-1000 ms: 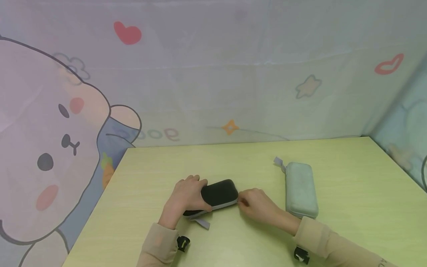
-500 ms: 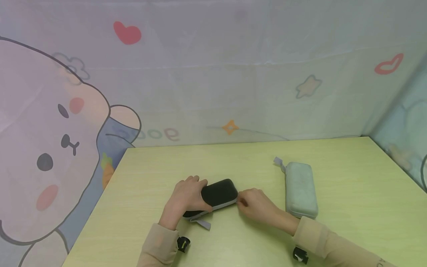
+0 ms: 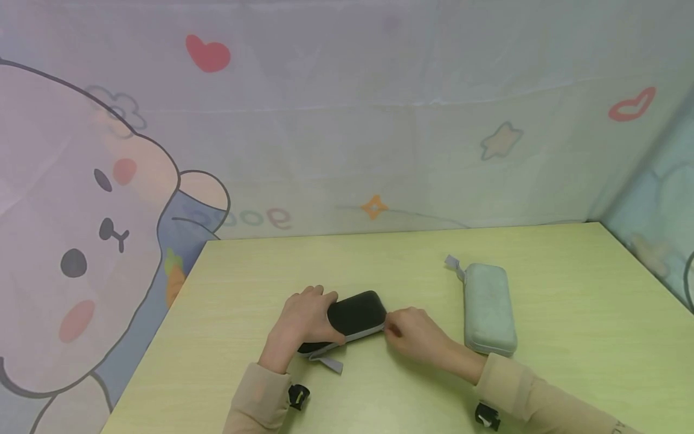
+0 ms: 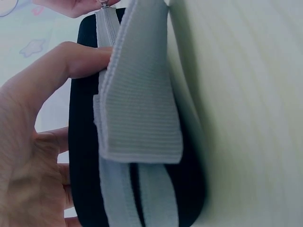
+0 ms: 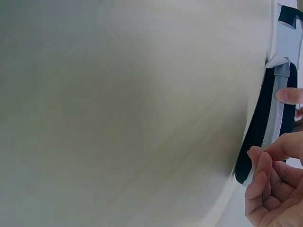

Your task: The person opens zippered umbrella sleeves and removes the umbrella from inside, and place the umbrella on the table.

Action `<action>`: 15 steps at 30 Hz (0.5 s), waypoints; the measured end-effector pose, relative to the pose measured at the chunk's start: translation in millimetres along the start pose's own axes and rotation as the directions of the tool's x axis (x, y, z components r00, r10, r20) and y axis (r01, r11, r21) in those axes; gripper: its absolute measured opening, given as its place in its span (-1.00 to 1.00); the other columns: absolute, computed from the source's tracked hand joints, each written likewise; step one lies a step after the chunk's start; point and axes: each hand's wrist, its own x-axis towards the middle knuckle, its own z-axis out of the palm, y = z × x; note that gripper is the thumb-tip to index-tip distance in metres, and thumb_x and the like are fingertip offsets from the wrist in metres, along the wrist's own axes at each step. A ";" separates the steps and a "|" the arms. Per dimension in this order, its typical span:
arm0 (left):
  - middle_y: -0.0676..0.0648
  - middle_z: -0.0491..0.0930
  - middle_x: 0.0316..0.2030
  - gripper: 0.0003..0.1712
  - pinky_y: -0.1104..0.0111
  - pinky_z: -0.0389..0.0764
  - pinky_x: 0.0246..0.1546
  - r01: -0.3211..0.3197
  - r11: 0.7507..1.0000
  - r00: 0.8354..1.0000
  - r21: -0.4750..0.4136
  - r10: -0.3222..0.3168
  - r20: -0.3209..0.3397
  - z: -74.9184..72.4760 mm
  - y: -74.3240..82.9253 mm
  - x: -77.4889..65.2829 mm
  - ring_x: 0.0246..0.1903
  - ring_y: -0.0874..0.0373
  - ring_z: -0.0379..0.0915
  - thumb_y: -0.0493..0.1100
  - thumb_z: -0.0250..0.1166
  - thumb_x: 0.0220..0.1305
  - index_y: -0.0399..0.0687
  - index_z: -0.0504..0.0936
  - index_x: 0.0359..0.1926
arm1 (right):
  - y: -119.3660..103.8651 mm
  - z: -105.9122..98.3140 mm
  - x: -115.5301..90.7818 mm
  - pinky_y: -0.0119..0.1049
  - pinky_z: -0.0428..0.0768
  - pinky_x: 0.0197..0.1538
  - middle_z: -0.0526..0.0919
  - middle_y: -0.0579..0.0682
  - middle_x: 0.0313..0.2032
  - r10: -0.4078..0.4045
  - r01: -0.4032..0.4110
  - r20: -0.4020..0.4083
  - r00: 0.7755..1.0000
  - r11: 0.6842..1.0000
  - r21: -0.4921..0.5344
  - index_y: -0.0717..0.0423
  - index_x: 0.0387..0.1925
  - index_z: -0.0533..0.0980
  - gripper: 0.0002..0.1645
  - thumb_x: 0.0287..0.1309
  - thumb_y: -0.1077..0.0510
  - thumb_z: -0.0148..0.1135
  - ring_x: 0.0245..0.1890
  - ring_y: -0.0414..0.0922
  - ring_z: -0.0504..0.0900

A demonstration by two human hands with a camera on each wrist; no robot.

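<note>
2 cases tot.: 1 blk case point(image 3: 358, 314), 1 lt. grn case point(image 3: 490, 308). 2 grey tabs point(image 3: 329, 363) point(image 3: 454, 265), 1 per case. 2 hands: 1 L hand point(image 3: 306, 314), 1 R hand point(image 3: 420, 334). 2 sleeves point(image 3: 259, 393) point(image 3: 520, 386). 2 blk wrist gadgets point(image 3: 299, 396) point(image 3: 487, 416), 1 per arm. 1 table point(image 3: 260, 265). On back cloth point(image 3: 336, 90): 2 red hearts point(image 3: 208, 55) point(image 3: 618, 113), 1 cartoon animal point(image 3: 81, 211), 1 carrot point(image 3: 175, 280), 1 flower point(image 3: 120, 112), 1 peach star point(image 3: 501, 142), 1 orange star point(image 3: 375, 207).

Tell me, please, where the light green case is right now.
In the head view, the light green case lies on the right half of the table, right of the black case, just beyond the right sleeve.
</note>
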 end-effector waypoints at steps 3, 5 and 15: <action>-0.07 0.55 -0.11 -0.11 0.10 0.51 -0.14 -0.002 1.000 1.000 0.000 0.002 -0.002 0.0 0.2 -0.4 -0.09 0.01 0.45 0.28 0.48 -0.29 0.04 0.55 0.14 | -0.6 0.3 0.1 -0.55 0.43 -0.47 0.64 -0.11 -0.59 -0.001 0.001 0.004 1.000 1.000 0.000 0.11 -0.53 0.61 -0.87 0.02 0.33 0.21 -0.61 -0.41 0.41; -0.08 0.55 -0.10 -0.11 0.10 0.51 -0.14 -0.004 1.000 1.000 -0.002 0.004 -0.004 -0.3 0.7 -0.9 -0.09 0.00 0.45 0.29 0.48 -0.28 0.03 0.55 0.14 | -1.4 0.2 0.2 -0.55 0.43 -0.48 0.63 -0.12 -0.59 -0.001 0.001 0.004 1.000 1.000 -0.002 0.11 -0.54 0.61 -0.87 0.02 0.33 0.21 -0.61 -0.41 0.41; -0.08 0.55 -0.09 -0.12 0.10 0.50 -0.11 -0.002 1.000 1.000 0.001 0.002 -0.010 -1.5 2.0 -2.3 -0.06 0.00 0.45 0.28 0.48 -0.29 0.03 0.56 0.13 | -2.9 1.2 0.8 -0.54 0.41 -0.49 0.62 -0.14 -0.62 -0.019 0.018 -0.005 1.000 1.000 -0.020 0.08 -0.57 0.60 -0.85 0.02 0.32 0.22 -0.63 -0.41 0.37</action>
